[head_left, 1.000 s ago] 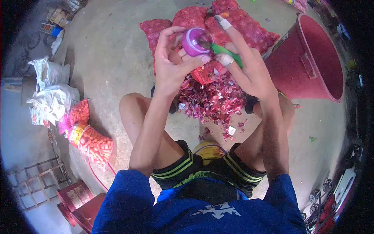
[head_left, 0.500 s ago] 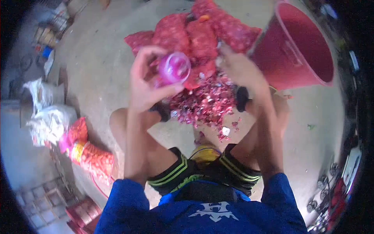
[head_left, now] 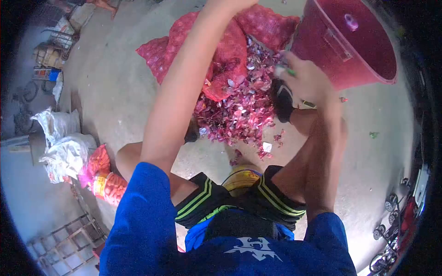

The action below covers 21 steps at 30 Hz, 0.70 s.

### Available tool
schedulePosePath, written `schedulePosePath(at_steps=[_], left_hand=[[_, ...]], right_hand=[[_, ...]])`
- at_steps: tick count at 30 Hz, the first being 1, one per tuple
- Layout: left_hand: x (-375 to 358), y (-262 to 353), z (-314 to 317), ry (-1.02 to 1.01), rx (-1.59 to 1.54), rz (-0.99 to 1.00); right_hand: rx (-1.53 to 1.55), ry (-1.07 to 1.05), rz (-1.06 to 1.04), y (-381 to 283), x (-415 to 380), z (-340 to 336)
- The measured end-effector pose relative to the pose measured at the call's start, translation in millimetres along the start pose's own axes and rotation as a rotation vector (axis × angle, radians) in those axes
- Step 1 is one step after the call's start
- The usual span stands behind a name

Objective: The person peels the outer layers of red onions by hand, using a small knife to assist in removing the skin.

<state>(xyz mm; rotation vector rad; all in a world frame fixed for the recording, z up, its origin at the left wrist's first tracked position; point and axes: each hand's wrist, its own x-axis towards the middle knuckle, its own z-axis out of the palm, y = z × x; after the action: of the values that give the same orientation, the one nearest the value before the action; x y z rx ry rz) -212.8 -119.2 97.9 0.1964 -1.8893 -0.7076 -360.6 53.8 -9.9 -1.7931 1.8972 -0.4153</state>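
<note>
My left arm stretches to the top edge over the red mesh sacks of onions, and only part of my left hand shows, its fingers out of view. Just left of the bucket, my right hand is blurred and closed around a small green-handled knife. A peeled purple onion shows against the inside of the large red bucket, which leans with its mouth to the right. Between my feet lies a heap of onion skins.
White sacks and a filled orange-red mesh bag stand on the left. A wooden lattice lies lower left. Wheeled items line the right edge. A person's bare leg shows at the top left.
My left hand has gone from holding the purple onion before me to the top edge, and the onion is now at the bucket. My right hand has moved slightly right.
</note>
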Motion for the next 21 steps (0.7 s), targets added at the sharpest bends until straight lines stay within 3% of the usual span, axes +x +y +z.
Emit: schedulePosePath(at_steps=[3, 5, 6, 7, 8, 9, 10, 11, 13, 15, 16, 17, 19, 20, 21], left_hand=[[-134, -105, -12, 0.027, 0.164, -0.529], [-234, -170, -4, -0.096, 0.452, -0.550], [-277, -190, 1, -0.212, 0.442, -0.624], [-323, -222, 8, -0.311, 0.509, -0.592], [-359, -240, 18, -0.423, 0.547, -0.763], [-408, -274, 29, -0.490, 0.630, -0.686], [-412, -270, 45, -0.612, 0.650, -0.936], [-433, -302, 61, -0.600, 0.651, -0.940], [-505, -370, 88, -0.461, 0.032, -1.419], [-436, -336, 85, -0.490, 0.086, -1.366], [-392, -324, 71, -0.525, 0.141, -1.299], [-396, -335, 68, -0.524, 0.137, -1.309], [-403, -365, 65, -0.724, 0.876, -1.007], [-395, -361, 61, -0.724, 0.870, -1.013], [-386, -358, 55, -0.739, 1.078, -0.879]], right_hand=[[-0.074, 0.165, -0.020, 14, -22, -14], [-0.032, 0.054, 0.074, 6, -27, -23], [-0.002, -0.044, 0.163, 5, -27, -25], [-0.009, -0.052, 0.158, 6, -27, -23], [0.013, -0.007, 0.118, 7, -27, -21], [0.033, 0.046, 0.075, 10, -26, -20], [0.024, 0.043, 0.066, 14, -25, -21], [-0.012, 0.076, 0.010, 19, -24, -22], [-0.046, 0.094, -0.046, 24, -19, -24], [0.023, 0.006, 0.154, 17, -13, -31], [0.025, -0.007, 0.156, 13, -9, -36], [0.051, -0.074, 0.266, 9, -4, -42], [0.069, -0.144, 0.379, 12, 1, -42], [0.070, -0.114, 0.366, 15, 2, -41], [0.070, -0.085, 0.355, 18, 3, -39]])
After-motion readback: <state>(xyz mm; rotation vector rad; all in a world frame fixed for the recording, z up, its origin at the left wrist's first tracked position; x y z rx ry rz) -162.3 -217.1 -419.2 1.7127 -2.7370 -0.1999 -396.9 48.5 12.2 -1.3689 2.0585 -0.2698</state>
